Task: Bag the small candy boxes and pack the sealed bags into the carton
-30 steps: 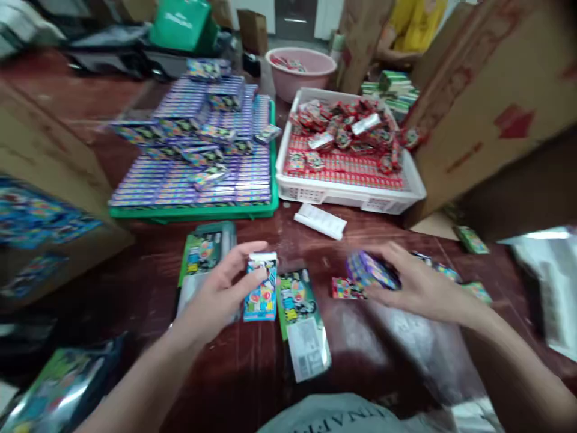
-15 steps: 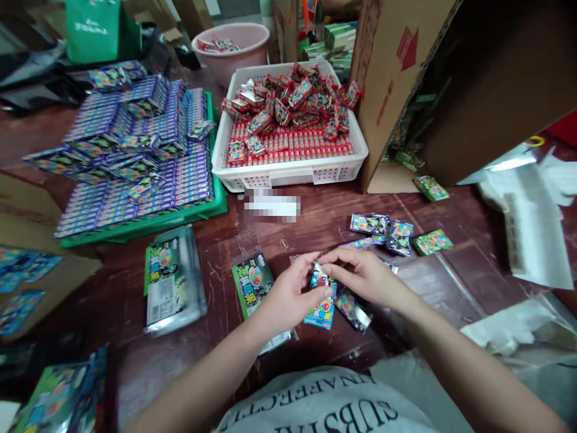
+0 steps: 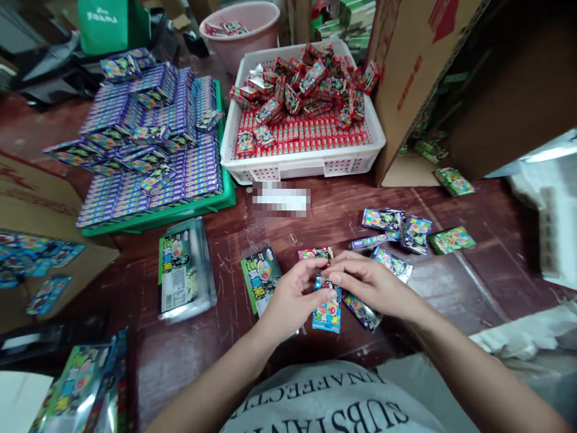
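My left hand (image 3: 293, 294) grips a small blue candy box (image 3: 327, 310) with colourful print, its thumb across the front and its fingers curled behind the top. At the box's upper end, my right hand (image 3: 365, 279) has its fingers bent and pressed together; they partly hide that end. Just beyond my fingertips lies a red packet (image 3: 313, 255). A dark purple packet (image 3: 364, 313) lies under my right hand, and a purple and white packet (image 3: 392, 264) pokes out beyond it. Left of my left hand is a green and black printed pouch (image 3: 260, 276).
A white crate (image 3: 302, 171) holds red boxes; a green tray (image 3: 157, 225) bears stacked purple boxes. Clear pouches (image 3: 187, 270) lie at left. More purple packets (image 3: 415, 234) and a green box (image 3: 452, 240) lie at right, near a large open carton (image 3: 396, 90).
The view has shifted, so the surroundings sit further right and slightly higher. My fingers have closed over the blue box's top, covering the silvery part that showed there.
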The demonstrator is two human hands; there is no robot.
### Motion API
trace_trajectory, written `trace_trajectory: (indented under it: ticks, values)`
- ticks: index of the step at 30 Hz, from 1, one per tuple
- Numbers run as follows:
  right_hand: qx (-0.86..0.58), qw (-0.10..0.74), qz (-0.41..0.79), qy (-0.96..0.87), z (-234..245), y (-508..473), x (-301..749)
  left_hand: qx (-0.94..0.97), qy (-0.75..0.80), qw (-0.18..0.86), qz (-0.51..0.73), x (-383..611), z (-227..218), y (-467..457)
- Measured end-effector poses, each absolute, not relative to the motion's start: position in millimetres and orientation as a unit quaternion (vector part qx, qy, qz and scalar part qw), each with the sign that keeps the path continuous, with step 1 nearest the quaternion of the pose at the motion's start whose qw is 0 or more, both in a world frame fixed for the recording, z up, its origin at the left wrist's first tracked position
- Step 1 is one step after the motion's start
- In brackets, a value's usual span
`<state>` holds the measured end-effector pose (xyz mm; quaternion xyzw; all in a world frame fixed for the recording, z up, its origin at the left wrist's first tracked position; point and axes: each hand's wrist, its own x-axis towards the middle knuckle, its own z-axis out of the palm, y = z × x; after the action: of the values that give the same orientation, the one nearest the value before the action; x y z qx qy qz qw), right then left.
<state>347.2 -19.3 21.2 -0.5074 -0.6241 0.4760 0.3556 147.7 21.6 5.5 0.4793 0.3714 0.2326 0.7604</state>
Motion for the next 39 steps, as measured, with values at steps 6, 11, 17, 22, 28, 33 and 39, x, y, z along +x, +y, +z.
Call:
trace_trajectory:
  ticks: [6,11,17,22,28,33,39]
  values:
    - [-0.571,0.309,0.354,-0.673,22.5,-31.9,352.8,0.495,0.483,0.680,0.245,135.9,-4.9,14.0]
    - [-0.561,0.129,0.146,-0.805,10.3,9.2,344.9,0.698,0.457,0.494,0.243,126.8,-10.0,5.2]
    - [-0.593,0.067,0.065,-0.800,33.5,32.3,382.8,0.921,0.285,0.252,0.087,119.5,-1.5,8.9]
    - [-0.635,0.021,0.077,-0.768,58.6,-34.4,403.3,0.917,0.348,0.196,0.025,112.1,-0.1,21.9]
    - [-0.520,0.023,0.129,-0.844,29.2,-84.7,374.4,0.922,0.321,0.217,0.006,110.0,1.8,30.2]
    - [-0.544,0.058,0.108,-0.830,26.1,-51.2,358.3,0.912,0.353,0.209,0.022,118.3,-6.3,25.3]
    - [-0.583,0.120,0.122,-0.794,29.9,-41.4,341.0,0.894,0.403,0.190,0.044,85.6,-16.3,28.5]
